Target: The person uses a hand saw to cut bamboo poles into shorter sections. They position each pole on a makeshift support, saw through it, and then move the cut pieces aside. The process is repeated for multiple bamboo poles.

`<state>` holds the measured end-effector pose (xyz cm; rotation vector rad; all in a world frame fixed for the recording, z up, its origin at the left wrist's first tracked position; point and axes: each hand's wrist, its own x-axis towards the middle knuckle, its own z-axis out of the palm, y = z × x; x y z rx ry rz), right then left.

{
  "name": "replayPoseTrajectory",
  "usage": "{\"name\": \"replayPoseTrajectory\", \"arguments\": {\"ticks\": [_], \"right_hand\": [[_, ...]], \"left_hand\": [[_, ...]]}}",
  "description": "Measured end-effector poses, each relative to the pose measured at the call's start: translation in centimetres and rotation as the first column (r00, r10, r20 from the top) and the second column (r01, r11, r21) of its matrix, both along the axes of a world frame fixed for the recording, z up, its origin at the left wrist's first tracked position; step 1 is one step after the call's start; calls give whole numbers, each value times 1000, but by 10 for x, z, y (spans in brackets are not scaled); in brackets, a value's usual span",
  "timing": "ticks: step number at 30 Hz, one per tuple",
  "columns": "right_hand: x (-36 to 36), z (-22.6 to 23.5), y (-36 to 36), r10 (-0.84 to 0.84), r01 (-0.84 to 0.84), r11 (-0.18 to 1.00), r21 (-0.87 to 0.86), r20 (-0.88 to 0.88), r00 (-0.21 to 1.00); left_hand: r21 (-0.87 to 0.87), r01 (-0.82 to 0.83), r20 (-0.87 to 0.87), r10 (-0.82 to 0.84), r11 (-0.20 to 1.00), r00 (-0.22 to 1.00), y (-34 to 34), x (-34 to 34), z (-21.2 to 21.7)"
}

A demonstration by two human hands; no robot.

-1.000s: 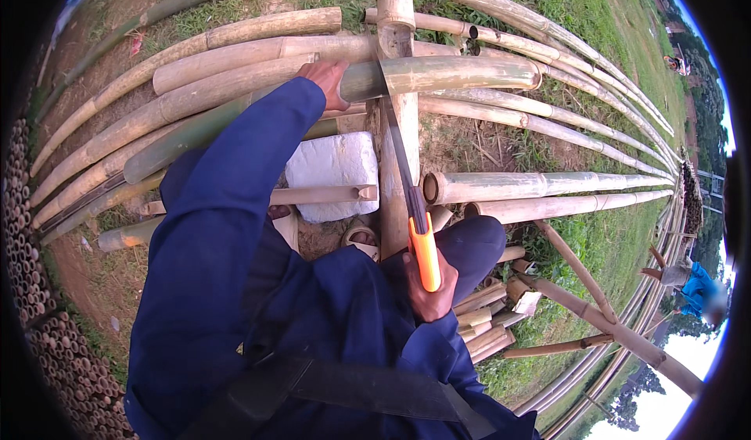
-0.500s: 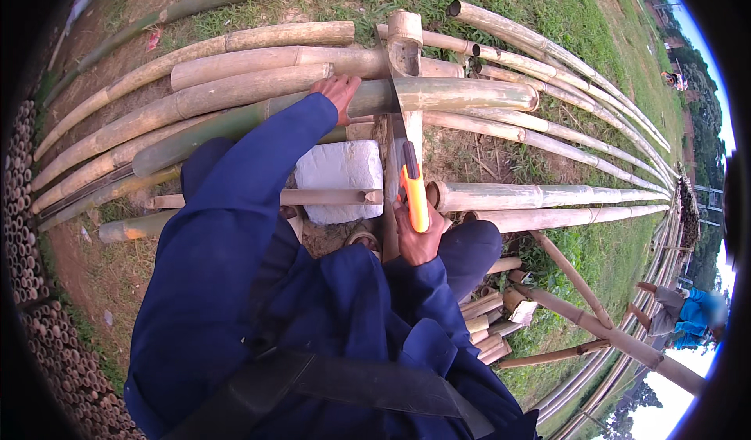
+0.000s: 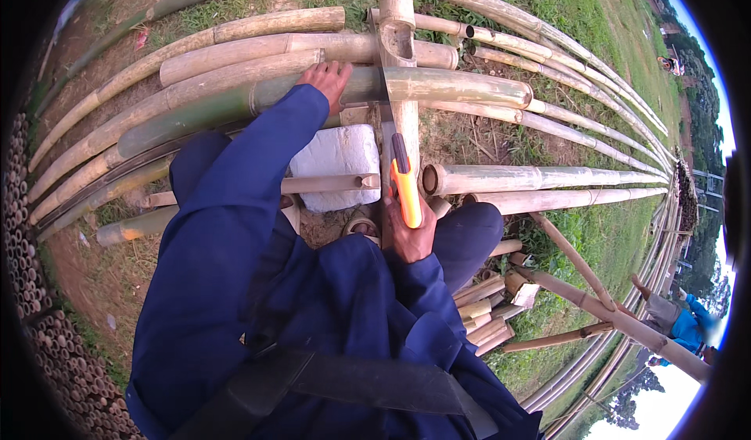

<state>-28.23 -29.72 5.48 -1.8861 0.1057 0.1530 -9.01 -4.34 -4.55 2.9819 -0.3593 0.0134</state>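
My right hand [image 3: 413, 237] grips the orange-and-black handle of a hand saw [image 3: 404, 182]. The saw's blade points away from me and crosses a thick green bamboo pole [image 3: 461, 86], standing in or against it. Left of the blade, my left hand [image 3: 330, 84] curls over that same pole and presses on it. Beneath the pole, beside the blade, runs an upright-looking bamboo post [image 3: 397, 37] with a scooped notch near its far end. How deep the blade sits in the pole is hard to see.
A whitish block [image 3: 338, 162] lies between my feet, with a thin bamboo piece [image 3: 328, 183] across it. Long bamboo poles [image 3: 547, 177] spread left and right. Short offcuts [image 3: 489, 315] pile by my right knee. Stacked bamboo [image 3: 74, 369] lines the far left; a person in blue [image 3: 688, 330] is at right.
The whole view has shifted slightly. The saw handle sits a little nearer to me relative to the pole. My left hand stays on the pole. The person at right has changed posture.
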Motion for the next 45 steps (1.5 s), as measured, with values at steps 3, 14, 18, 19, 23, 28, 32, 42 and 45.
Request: {"name": "replayPoseTrajectory", "arguments": {"ticks": [3, 14, 18, 19, 23, 28, 32, 42, 45], "right_hand": [[-3, 24, 4, 13, -6, 998, 64, -117, 993], [-27, -2, 7, 20, -8, 995, -95, 128, 992], [-4, 96, 19, -70, 81, 991, 107, -102, 992], [-11, 107, 5, -9, 7, 1000, -23, -61, 998], [-52, 167, -35, -17, 62, 982, -178, 246, 969], [-60, 143, -56, -95, 121, 988, -97, 237, 967], [-60, 122, -54, -128, 132, 991, -27, 122, 984], [-29, 68, -37, -41, 41, 999, 23, 28, 999], [-17, 46, -34, -15, 16, 1000, -4, 89, 996]], "left_hand": [[-55, -7, -102, 1, 998, 995, 3, 6, 9], [-45, -10, 24, 11, 999, 1000, -10, -16, -1], [15, 9, 135, -11, 1000, 991, -13, -24, -12], [1, 13, 134, -13, 1000, 991, -10, -20, -12], [-58, -17, -7, 17, 998, 1000, -2, -4, -11], [-194, -6, -342, -62, 981, 938, 19, 33, 4], [-231, 98, -16, -105, 968, 994, 23, 21, 31], [-60, -62, 126, 69, 996, 990, 17, 13, 2], [-44, -41, 76, 44, 998, 996, 14, 18, 8]]}}
